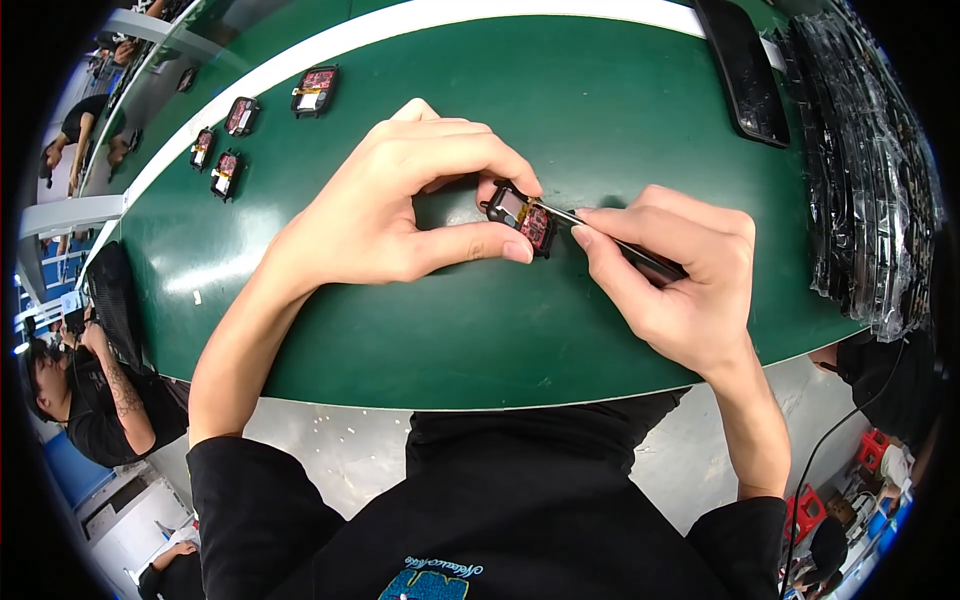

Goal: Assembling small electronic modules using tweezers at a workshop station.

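Observation:
My left hand point(385, 190) grips a small black watch-like case point(536, 232) between thumb and fingers, above the table. The case is tilted, its inside facing up, showing a red circuit board and a yellowish flex strip. My right hand point(695, 255) pinches dark, slim tweezers point(635, 252) like a pen. Their pale metal tip meets the upper part of the board by the flex strip; whether it grips anything there is too small to tell. Both hands are close together, with the left fingertips partly covering the case's edge.
Similar cases with red boards point(315, 92) point(241, 116) point(226, 175) lie on the green table point(420, 340) at the far left. At the far right are a black phone-like slab point(745, 75) and stacked clear plastic trays point(855, 180). Another person point(95, 400) sits at the left.

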A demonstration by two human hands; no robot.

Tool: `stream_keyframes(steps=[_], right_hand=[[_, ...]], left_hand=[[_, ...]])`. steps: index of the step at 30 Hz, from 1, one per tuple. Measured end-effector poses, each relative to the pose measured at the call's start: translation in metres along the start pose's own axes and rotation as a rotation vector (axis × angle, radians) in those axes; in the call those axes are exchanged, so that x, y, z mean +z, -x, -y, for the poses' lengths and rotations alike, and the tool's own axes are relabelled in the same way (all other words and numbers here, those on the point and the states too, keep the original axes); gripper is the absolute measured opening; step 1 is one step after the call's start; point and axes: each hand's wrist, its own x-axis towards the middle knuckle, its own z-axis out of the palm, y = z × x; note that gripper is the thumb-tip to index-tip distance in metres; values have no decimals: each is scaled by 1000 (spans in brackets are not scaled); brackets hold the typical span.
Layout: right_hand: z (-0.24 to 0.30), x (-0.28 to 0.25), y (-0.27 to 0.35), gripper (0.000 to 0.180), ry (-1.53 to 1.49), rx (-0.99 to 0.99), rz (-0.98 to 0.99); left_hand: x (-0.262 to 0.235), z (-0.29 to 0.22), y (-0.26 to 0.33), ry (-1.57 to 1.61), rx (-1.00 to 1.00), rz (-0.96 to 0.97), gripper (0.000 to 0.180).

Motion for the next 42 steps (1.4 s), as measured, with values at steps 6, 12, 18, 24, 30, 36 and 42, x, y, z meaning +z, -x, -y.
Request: stream_keyframes(steps=[6, 12, 18, 24, 30, 36, 42], right_hand=[[3, -3, 1, 15, 26, -19, 3], [0, -5, 0, 17, 65, -40, -2], [6, -9, -5, 16, -9, 123, -87], [14, -1, -7, 20, -105, 125, -7], [32, 3, -8, 48, 165, 109, 133], [37, 12, -16, 42, 173, 99, 114], [34, -27, -6, 37, 235, -18, 26]], left_hand=[[-2, -1, 0, 15, 5, 5, 39], [-2, 1, -2, 30, -2, -1, 42], [5, 6, 0, -30, 52, -55, 54], [-2, 1, 6, -17, 8, -6, 48], [-5, 1, 3, 104, -56, 101, 67], [-20, -6, 8, 98, -56, 112, 71], [-80, 42, 3, 60, -254, -235, 54]])
